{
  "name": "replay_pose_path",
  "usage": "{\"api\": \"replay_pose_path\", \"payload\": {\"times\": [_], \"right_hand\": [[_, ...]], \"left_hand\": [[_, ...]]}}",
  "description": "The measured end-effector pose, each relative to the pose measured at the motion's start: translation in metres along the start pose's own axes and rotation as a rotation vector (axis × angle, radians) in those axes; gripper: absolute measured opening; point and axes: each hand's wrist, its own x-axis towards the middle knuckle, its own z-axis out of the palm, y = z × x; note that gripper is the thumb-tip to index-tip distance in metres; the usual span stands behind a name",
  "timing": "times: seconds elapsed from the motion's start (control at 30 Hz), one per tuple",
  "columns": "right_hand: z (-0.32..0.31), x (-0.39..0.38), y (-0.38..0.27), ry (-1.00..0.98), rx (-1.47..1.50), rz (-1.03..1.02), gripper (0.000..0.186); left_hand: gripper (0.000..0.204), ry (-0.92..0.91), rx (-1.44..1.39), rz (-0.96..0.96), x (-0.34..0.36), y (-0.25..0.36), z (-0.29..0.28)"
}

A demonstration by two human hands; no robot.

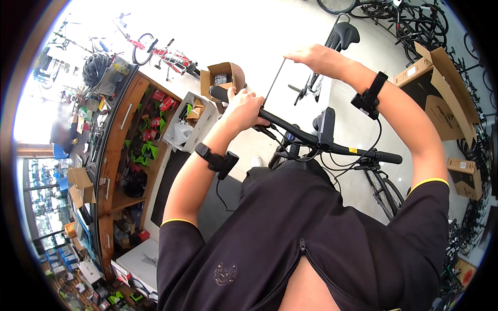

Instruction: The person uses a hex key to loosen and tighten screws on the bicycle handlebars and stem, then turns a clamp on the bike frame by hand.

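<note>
A black bicycle handlebar (290, 126) runs across in front of me, with a dark stem (326, 129) at its middle and cables looping below. My left hand (241, 110) is closed round the bar just inboard of its left grip (219, 93). From beside those fingers a thin, straight, dark wire-like piece (275, 80) slants up and away. Its upper end is pinched between the fingertips of my right hand (314, 58), raised beyond the bar. What the lower end meets is hidden by my left hand. The right grip (388, 157) is untouched.
Left stands a wooden workbench (117, 136) with shelves of boxed parts. A white bin (193, 124) and an open carton (223, 76) sit beside it. Large cardboard boxes (441, 111) and parked bicycles line the right. A black saddle (347, 34) lies ahead; a red bicycle (168, 56) stands far left.
</note>
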Motion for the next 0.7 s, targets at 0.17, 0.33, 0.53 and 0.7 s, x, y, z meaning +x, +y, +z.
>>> {"api": "replay_pose_path", "payload": {"times": [0.17,0.33,0.53,0.7], "right_hand": [[0.0,0.015,0.007,0.065,0.214,-0.062,0.023],[0.005,0.041,0.003,-0.06,0.512,0.403,0.037],[0.022,0.061,0.002,-0.181,1.06,1.015,0.032],[0.031,0.063,0.015,-0.249,1.242,1.103,0.021]], "left_hand": [[0.054,-0.012,-0.011,-0.014,-0.002,-0.002,0.0],[0.054,0.02,-0.036,-0.022,-0.003,-0.004,0.005],[0.055,0.051,-0.029,-0.008,-0.004,-0.006,0.007],[0.055,0.073,-0.031,0.009,-0.004,-0.005,0.007]]}}
